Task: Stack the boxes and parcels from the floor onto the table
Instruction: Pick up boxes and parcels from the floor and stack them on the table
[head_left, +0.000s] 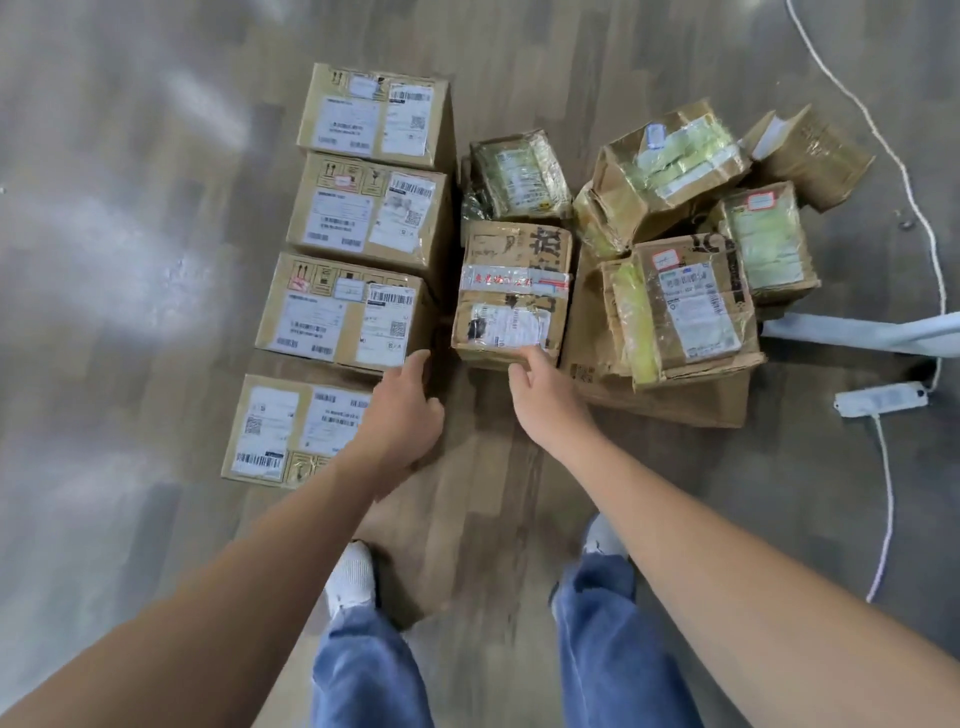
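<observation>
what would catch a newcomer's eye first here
Two bare arms reach down from the bottom, the left hand and right hand closing on a taped box at centre. Left of it runs a neat column of four labelled boxes; to the right lies a jumbled heap of parcels.

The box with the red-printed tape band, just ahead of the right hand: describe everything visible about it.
The box with the red-printed tape band is worn brown cardboard, creased, with large dark printed characters on top, a clear tape strip carrying red print across the middle, and a white shipping label near its front edge. It sits flat among the other parcels, beside the row of labelled cartons. The right hand has fingertips at its front edge; the left hand reaches open beside it, not touching.
</observation>
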